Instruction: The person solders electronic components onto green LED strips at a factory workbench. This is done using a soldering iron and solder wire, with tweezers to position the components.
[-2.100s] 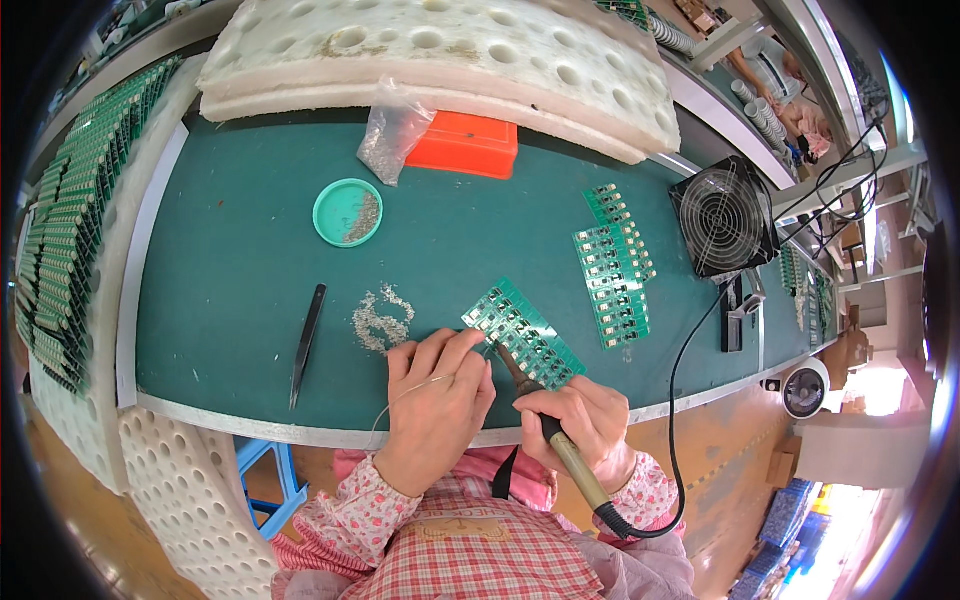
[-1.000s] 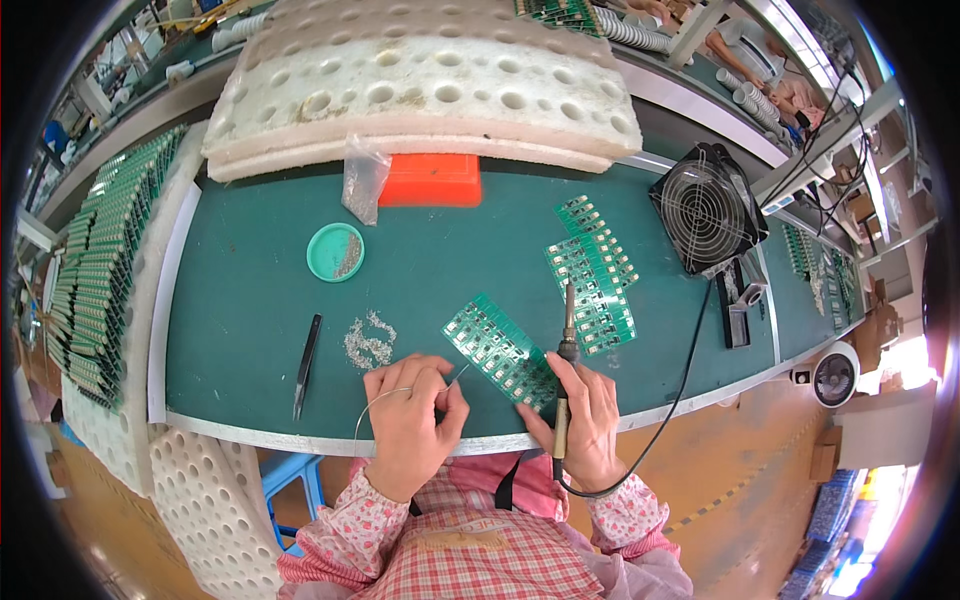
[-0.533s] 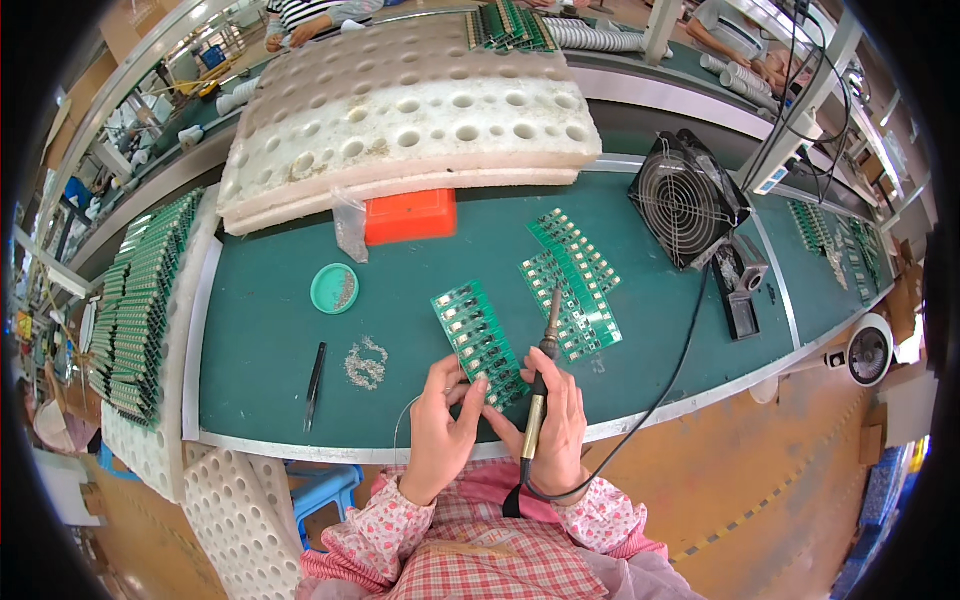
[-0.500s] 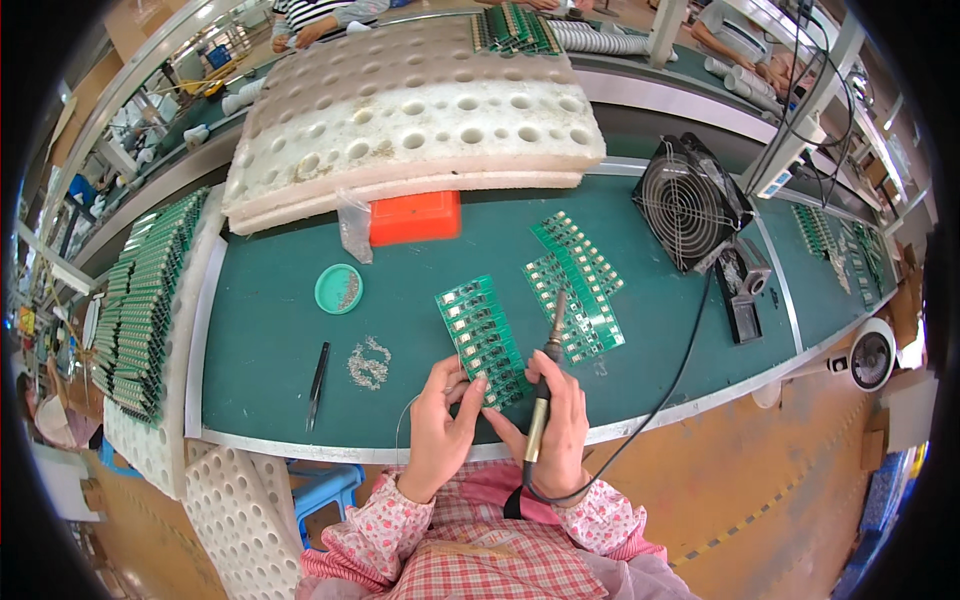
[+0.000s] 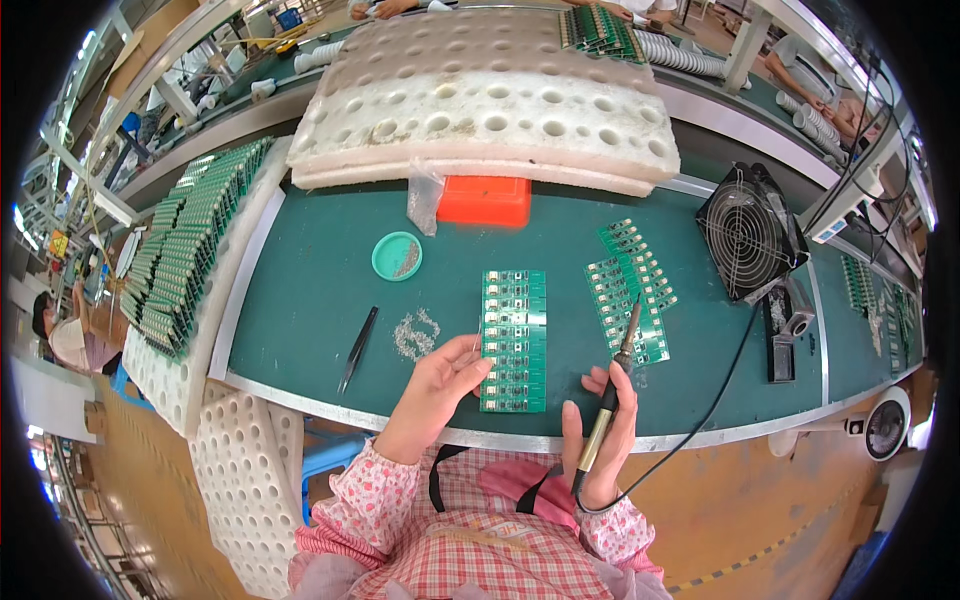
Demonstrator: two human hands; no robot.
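My left hand (image 5: 440,388) pinches the left edge of a green circuit board panel (image 5: 515,335), thumb on top, low over the green mat. In my right hand (image 5: 607,430) a soldering iron (image 5: 602,425) rests against the palm, its tip pointing up and away, with a black cable trailing to the right. The iron's tip overlaps two more board panels (image 5: 640,310) that lie crossed on the mat; whether it touches them I cannot tell. Left of the held panel are a small pile of tiny metal parts (image 5: 416,334), black tweezers (image 5: 358,350) and a round green dish (image 5: 397,257) with more such parts.
Large white foam blocks (image 5: 470,130) with holes stand at the back, an orange box (image 5: 485,201) before them. Stacked board panels (image 5: 195,255) fill foam on the left. On the right are a black fan (image 5: 745,235) and an iron stand (image 5: 785,330). Other people sit beyond.
The held panel has turned upright in view, and my right hand has come off it, moving right with the iron. The whole view has shifted, so the bench appears further right.
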